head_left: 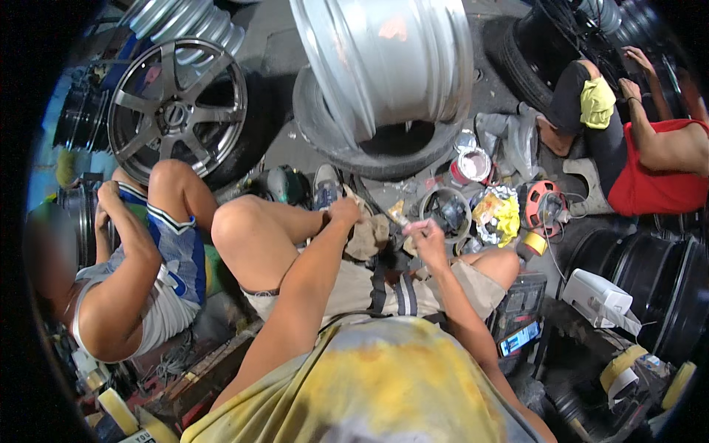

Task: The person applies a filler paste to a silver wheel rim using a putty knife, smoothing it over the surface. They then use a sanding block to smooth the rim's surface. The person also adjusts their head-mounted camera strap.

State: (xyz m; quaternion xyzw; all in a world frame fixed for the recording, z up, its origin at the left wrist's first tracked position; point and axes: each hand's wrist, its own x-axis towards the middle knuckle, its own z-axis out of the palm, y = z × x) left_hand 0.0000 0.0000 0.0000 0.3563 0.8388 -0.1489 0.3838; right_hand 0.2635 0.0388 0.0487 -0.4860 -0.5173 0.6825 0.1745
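Workshop floor (pixel 279 149) holds wheels (pixel 177 118). Left grip (pixel 346 212) curls closed on a brown rag (pixel 367 240) near a shoe (pixel 326 193); right grip (pixel 425 238) is half-curled, its hold unclear. Keeping the rag taut should help.

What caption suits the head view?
Left hand at tan cloth, right hand nearby, before a tyre and silver rim.

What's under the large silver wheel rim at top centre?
A tire lying flat: its near sidewall shows below the silver wheel rim, which hides most of the far side. The tire's dark centre can't be made out.
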